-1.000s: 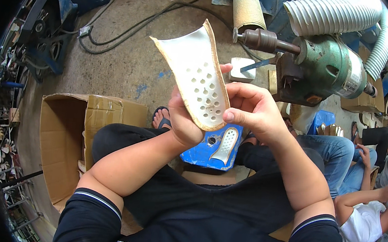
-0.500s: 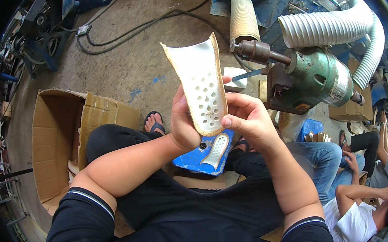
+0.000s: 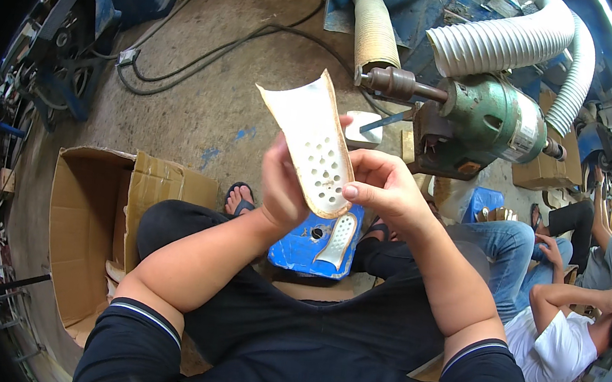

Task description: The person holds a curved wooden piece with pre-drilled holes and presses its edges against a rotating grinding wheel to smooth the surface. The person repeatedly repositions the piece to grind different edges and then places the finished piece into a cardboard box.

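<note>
A curved white shell (image 3: 311,128) with rows of round holes and rough brown edges is held up in front of me, its flared end pointing away. My left hand (image 3: 281,188) wraps its left side; the hand is a little blurred and most of its fingers are behind the shell. On the right edge, my right hand (image 3: 387,188) grips with the thumb in front near the holes and the other fingers partly behind. Below the hands, a smaller perforated white piece (image 3: 335,245) of similar shape lies on a blue stool-like block (image 3: 292,253) with a round hole.
An open cardboard box (image 3: 86,220) stands at my left knee. Ahead on the right is a green motor (image 3: 473,123) with a brown spindle (image 3: 399,84), near a ribbed white hose (image 3: 504,40). Black cables (image 3: 224,48) cross the floor. Other people (image 3: 552,336) sit at right.
The shell has come slightly lower and nearer to me, still between both hands. My left hand has shifted and is now blurred. The surroundings have slid slightly left in the view.
</note>
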Demonstrator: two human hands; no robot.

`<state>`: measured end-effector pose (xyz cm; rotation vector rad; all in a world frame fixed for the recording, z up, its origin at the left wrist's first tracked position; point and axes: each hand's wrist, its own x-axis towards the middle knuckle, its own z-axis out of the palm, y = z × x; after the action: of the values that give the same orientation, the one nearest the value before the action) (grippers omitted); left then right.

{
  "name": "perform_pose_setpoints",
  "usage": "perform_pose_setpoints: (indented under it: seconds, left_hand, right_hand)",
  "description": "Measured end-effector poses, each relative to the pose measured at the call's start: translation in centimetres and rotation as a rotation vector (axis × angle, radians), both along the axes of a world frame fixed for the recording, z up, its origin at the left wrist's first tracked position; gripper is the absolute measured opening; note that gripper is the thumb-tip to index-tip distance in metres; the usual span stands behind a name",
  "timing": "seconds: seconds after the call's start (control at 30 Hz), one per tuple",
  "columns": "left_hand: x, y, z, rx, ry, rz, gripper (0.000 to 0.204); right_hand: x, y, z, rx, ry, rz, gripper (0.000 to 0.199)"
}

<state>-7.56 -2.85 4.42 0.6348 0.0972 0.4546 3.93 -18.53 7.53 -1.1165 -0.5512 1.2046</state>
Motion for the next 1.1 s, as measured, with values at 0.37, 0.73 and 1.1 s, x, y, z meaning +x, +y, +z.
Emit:
perform_pose_setpoints:
  seconds: [0.37, 0.73, 1.1]
  left_hand:
    - [3.2, 3.4, -2.2, -0.257, 0.263, -0.143, 0.060]
    - [6.5, 4.5, -3.5, -0.425, 0.155, -0.283, 0.064]
    - [7.4, 4.4, -3.4, -0.430, 0.162, -0.305, 0.076]
  right_hand:
    - [1.1, 1.2, -2.9, -0.120, 0.049, 0.003, 0.069]
    - [2.9, 2.5, -4.0, -0.047, 0.167, -0.103, 0.067]
    - [3.8, 2.7, -3.3, -0.025, 0.063, -0.158, 0.069]
